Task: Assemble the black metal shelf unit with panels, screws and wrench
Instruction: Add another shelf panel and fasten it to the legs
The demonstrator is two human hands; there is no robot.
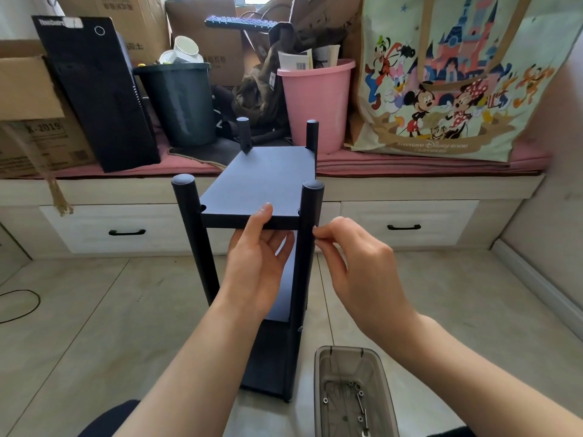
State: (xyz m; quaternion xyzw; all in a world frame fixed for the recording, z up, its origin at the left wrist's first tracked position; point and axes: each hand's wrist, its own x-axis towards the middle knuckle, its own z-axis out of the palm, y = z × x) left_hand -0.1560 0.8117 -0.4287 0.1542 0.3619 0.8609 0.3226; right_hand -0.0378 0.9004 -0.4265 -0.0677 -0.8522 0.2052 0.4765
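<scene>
A: Status of shelf unit (252,247)?

B: Standing upright on tiled floor (110,310), centre of view. Top panel (262,181) seated between four posts. Lower panel visible beneath; base near floor.

A: Hands?

B: Left hand (258,263) under front edge of top panel, fingers spread and relaxed, thumb tip against edge, propping panel level. Right hand (353,247) at 3 o'clock of front right post (310,222), fingertips pressed together in pinch against post at panel height. Probably a screw between them; too small to confirm.

A: Procedure for this step?

B: Keep panel level with left hand until hole in post and hole in panel line up. Start screw by fingers only, straight in, no force. If binding, back out and restart. Leave final tightening for wrench.

A: Risk?

B: Cross-threading if panel sags. Dropped screw likely to roll across tile.

A: Spare hardware?

B: Clear plastic tray (318,389) on floor at 5 o'clock of shelf, with screws (359,402) inside. Wrench not clearly identifiable.

A: Surroundings?

B: Low bench with drawers (126,228) at 12 o'clock. On bench: cardboard boxes, dark bin (179,102), pink bin (318,102), printed tote bag (441,74). Black cable (22,307) on floor at 9 o'clock.
</scene>
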